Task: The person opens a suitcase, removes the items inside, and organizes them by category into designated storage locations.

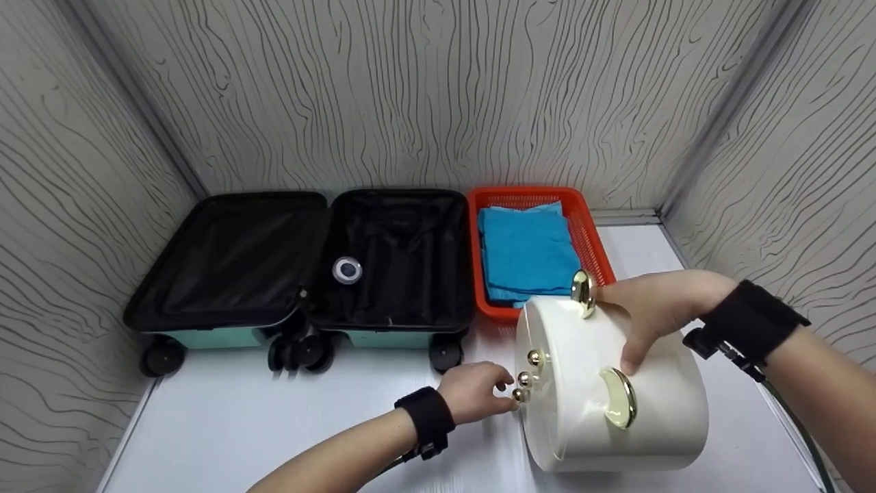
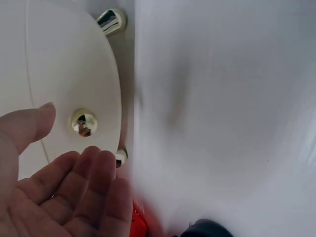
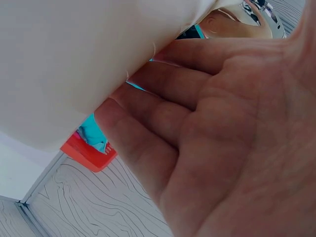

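A glossy white drum-shaped case (image 1: 650,411) lies on its curved side on the white table, its flat face turned left. Gold curved pieces (image 1: 621,398) stand on its side, and three gold ball knobs (image 1: 525,378) on the flat face. My left hand (image 1: 477,392) is at the knobs with thumb and fingers spread apart; the left wrist view shows one gold knob (image 2: 84,122) between them with space around it. Spread over the case's upper side, my right hand (image 1: 647,311) has its thumb near a gold piece and its fairly straight fingers (image 3: 140,143) pressing against the white surface.
An open suitcase (image 1: 400,308) with a black lining stands at the back left, a small round white-rimmed item (image 1: 347,270) inside. Beside it, an orange-red basket (image 1: 594,236) holds folded blue cloth (image 1: 530,250). Wood-patterned walls (image 1: 410,96) enclose the table (image 1: 274,424).
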